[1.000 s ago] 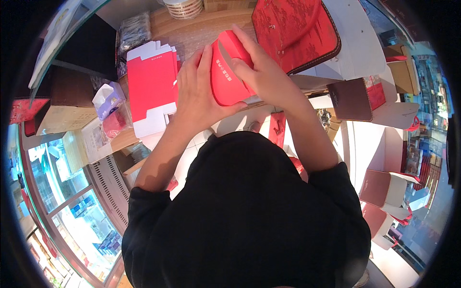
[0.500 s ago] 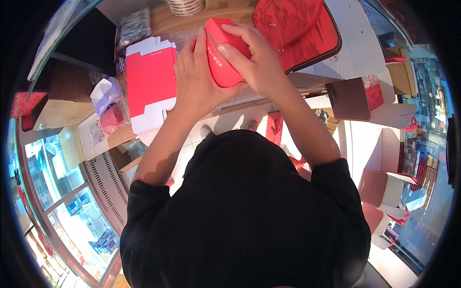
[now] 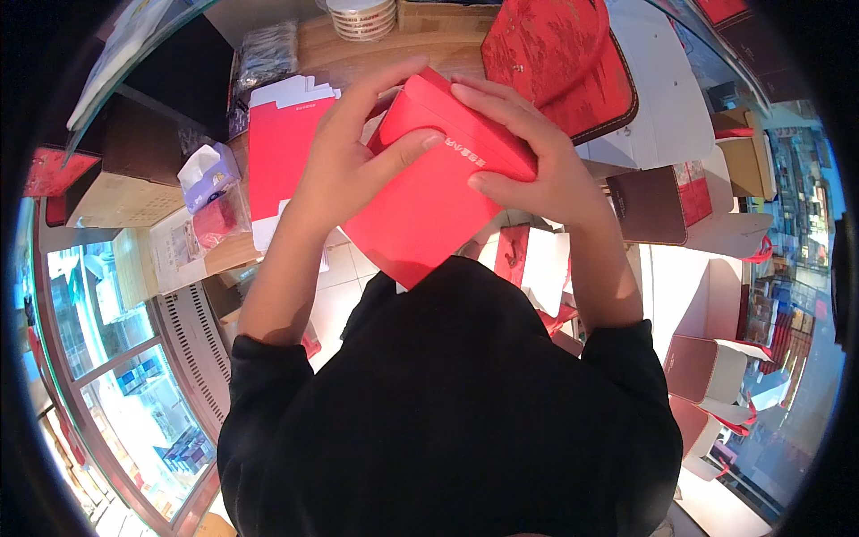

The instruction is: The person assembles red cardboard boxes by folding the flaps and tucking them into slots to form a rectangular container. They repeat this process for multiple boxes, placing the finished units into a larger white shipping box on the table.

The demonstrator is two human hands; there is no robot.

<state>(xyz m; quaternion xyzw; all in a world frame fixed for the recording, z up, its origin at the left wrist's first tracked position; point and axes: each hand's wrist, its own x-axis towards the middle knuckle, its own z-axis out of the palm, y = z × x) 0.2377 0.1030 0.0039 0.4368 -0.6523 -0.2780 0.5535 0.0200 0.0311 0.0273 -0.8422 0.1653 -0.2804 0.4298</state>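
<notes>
Between my two hands is a red cardboard box (image 3: 429,210), tilted so that a broad face points up at me and its lower corner reaches toward my chest. My left hand (image 3: 362,148) grips its left side, thumb laid across the broad face and fingers around the far edge. On the right side my right hand (image 3: 537,161) clasps it, fingers over the top panel and thumb on the front face. To the left, flat red-and-white box blanks (image 3: 282,148) lie on the wooden table (image 3: 429,55).
A purple tissue box (image 3: 208,174) and a red item in clear plastic (image 3: 216,222) sit at the table's left. At the back stand stacked paper bowls (image 3: 361,18). A red patterned bag (image 3: 555,67) stands at back right, with brown-and-white boxes (image 3: 649,206) along the right.
The red box has turned and come nearer to me, so its long broad face now shows. Both hands have shifted their grip on it, and the right hand has moved rightward.
</notes>
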